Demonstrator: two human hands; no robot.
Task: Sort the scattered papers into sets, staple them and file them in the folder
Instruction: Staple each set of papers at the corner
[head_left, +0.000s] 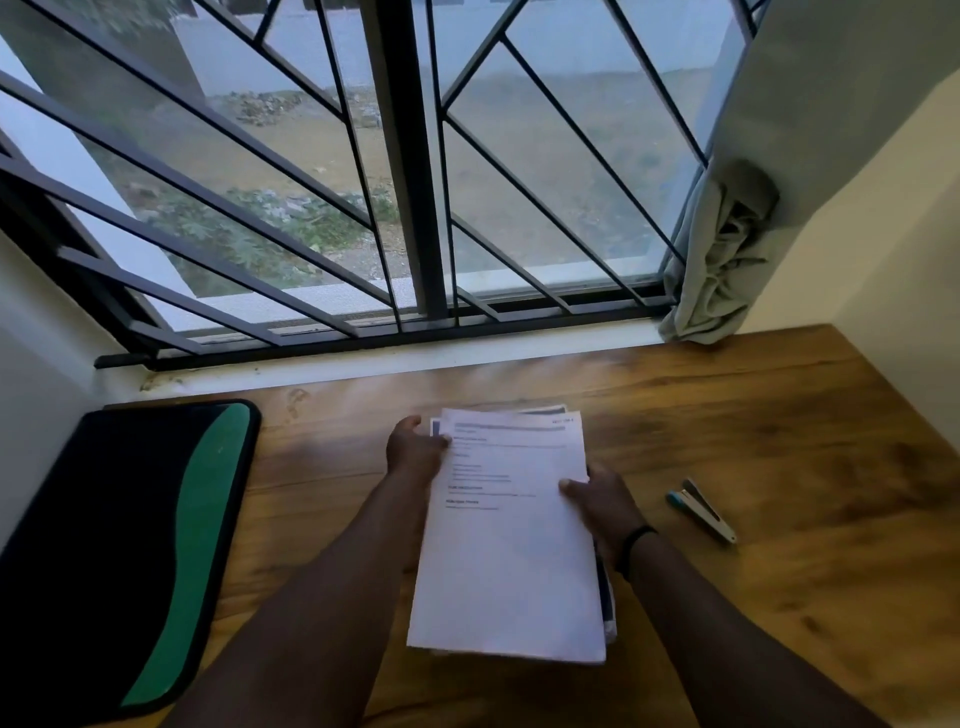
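Observation:
A stack of white printed papers (511, 551) is held over the middle of the wooden desk, its top sheet showing lines of text. My left hand (413, 449) grips the stack at its upper left edge. My right hand (605, 501) grips the right edge, thumb on top of the sheet. A black and green folder (130, 551) lies closed on the desk at the left. A small stapler (701, 509) with a blue end lies on the desk to the right of my right hand.
The wooden desk (753, 426) runs up to a window sill with a barred window behind it. A bunched grey curtain (722, 260) hangs at the window's right corner. Walls close in on the left and right.

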